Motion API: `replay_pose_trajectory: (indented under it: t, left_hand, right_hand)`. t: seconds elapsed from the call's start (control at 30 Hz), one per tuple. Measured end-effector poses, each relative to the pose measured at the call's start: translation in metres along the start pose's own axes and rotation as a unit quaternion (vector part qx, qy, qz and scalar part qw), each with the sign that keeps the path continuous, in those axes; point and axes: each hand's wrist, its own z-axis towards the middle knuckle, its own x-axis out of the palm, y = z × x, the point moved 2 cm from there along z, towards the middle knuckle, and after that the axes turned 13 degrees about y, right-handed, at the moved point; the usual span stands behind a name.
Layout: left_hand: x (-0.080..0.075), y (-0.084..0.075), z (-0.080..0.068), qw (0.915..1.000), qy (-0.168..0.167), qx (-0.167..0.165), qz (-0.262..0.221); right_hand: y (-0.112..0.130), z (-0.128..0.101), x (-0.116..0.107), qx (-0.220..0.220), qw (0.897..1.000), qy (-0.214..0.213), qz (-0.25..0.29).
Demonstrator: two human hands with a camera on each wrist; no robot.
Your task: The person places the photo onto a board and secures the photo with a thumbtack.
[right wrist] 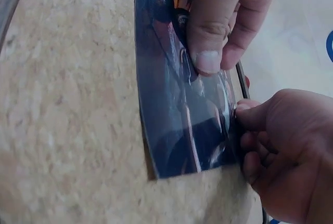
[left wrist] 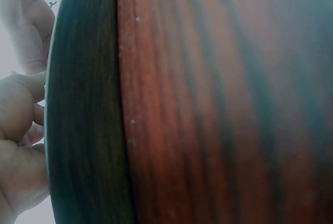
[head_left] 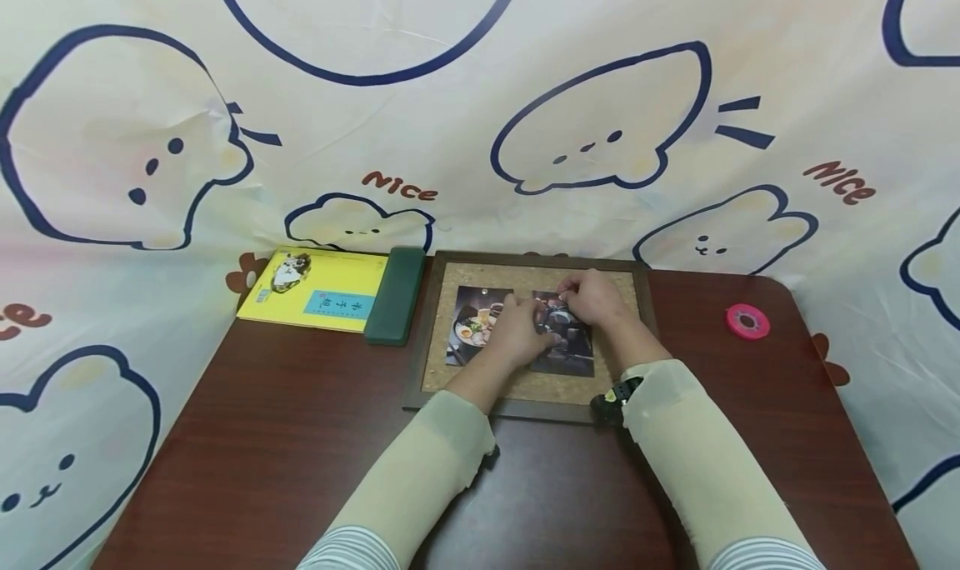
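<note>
Glossy and dark, the photo (right wrist: 177,115) lies flat on the cork board (head_left: 622,291), on the right half of it, just beside a second photo (head_left: 474,324) showing bowls of food. The right hand (head_left: 594,297) presses its thumb down on the photo's upper part, fingers curled over the edge. The left hand (head_left: 516,330) has its fingers bent at the photo's left edge and seems to pinch or press something small there; what it is cannot be made out.

The photo looks thin, light and bendable, with a shiny face that would likely slip under a fingertip and take smudges, so it is probably best held by its edges or corners. The cork looks soft and grainy, set in a dark wooden frame (head_left: 525,409) on a reddish-brown table (head_left: 300,437).

The curtain (head_left: 480,120) behind reads "Nice" in red. A yellow book (head_left: 315,289) carries characters too small to read. A green case (head_left: 395,293) and a pink tape roll (head_left: 747,321) lie apart.
</note>
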Motion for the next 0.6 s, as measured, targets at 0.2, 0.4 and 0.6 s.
replay_pose_trajectory:
  t: [0.2, 0.4, 0.6]
  left_hand:
    - [-0.001, -0.002, -0.001, 1.0, 0.006, -0.003, -0.006]
    - [-0.002, -0.004, -0.002, 1.0, -0.001, -0.005, -0.007]
    - [-0.001, -0.005, -0.001, 0.9999, 0.002, -0.015, 0.004]
  right_hand:
    - [-0.019, -0.004, 0.004, -0.077, 0.996, -0.012, 0.036]
    - [-0.028, -0.01, 0.008, -0.135, 0.99, -0.049, 0.016]
    - [-0.029, -0.011, 0.01, -0.117, 0.992, -0.049, 0.0]
